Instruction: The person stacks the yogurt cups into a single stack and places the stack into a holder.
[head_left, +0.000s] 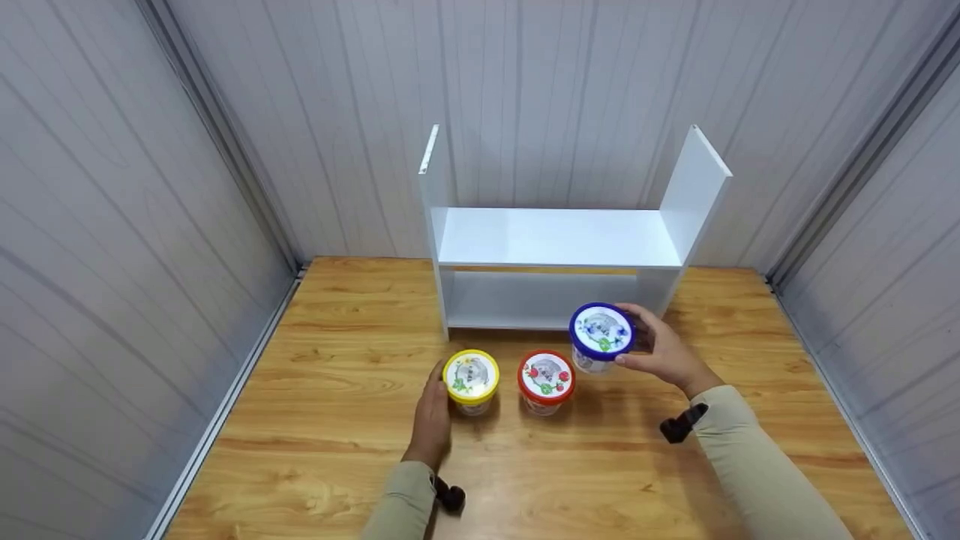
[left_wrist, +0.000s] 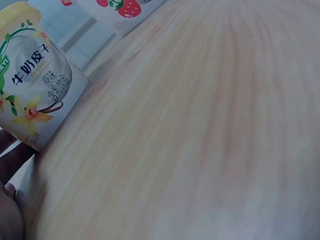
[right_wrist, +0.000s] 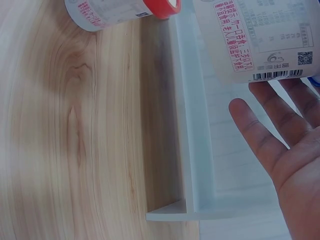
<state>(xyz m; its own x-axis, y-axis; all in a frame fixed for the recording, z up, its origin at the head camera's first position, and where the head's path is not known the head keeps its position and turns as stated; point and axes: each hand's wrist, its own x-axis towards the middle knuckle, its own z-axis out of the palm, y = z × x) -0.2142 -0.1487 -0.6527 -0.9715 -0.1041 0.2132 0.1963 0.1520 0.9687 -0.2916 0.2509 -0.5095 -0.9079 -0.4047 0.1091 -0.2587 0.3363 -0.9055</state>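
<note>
In the head view my right hand [head_left: 664,352] grips a paper cup with a blue lid [head_left: 602,330], thumb on the near side and fingers on the far side. The right wrist view shows this cup's white printed wall [right_wrist: 260,40] raised off the table, with the fingers around its side. My left hand [head_left: 431,420] rests along the left side of a yellow-lidded cup [head_left: 471,379], which stands upright on the table. Its fingertips are partly hidden behind that cup in the left wrist view. Between the two hands stands a red-lidded cup [head_left: 546,380], touched by neither.
A white two-tier shelf [head_left: 559,236] with tall side panels stands behind the cups, near the back wall. The wooden table [head_left: 337,360] extends to both sides. Pale panelled walls [head_left: 90,225] enclose it at left, back and right.
</note>
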